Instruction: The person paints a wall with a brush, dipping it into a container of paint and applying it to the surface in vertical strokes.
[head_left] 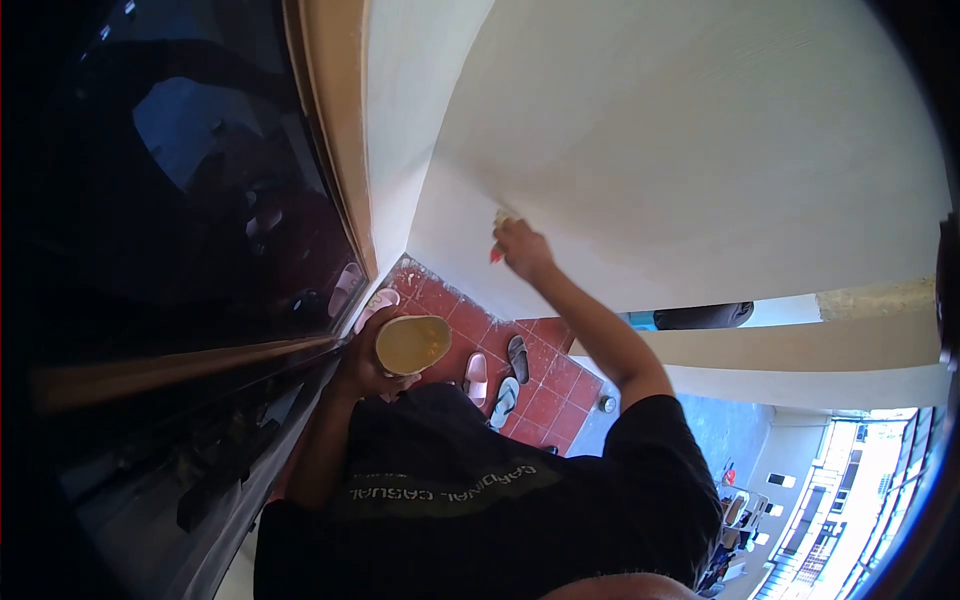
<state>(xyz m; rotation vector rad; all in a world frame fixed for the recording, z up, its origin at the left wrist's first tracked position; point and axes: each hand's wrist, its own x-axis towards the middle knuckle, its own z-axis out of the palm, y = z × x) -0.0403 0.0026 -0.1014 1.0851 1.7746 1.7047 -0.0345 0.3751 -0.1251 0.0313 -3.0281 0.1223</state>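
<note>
My right hand (524, 250) is raised to the pale wall (650, 160), its fingers closed round a small paintbrush (503, 215). The brush has a pale head at or very close to the wall and a red end showing below my fingers. Lower left, my left hand (362, 365) grips a tub (414, 344) from the side, in front of my chest. Its wide mouth faces me and shows a yellowish inside, perhaps liquid, with a few orange glints. My fingers cover much of its outer side.
A dark glass pane (190, 180) in a brown wooden frame (335, 110) stands close on the left. On the red tile floor (440, 300) lie pink slippers (476, 378), a grey flip-flop (505, 402) and a dark sandal (517, 358). A barred window (860, 500) is at lower right.
</note>
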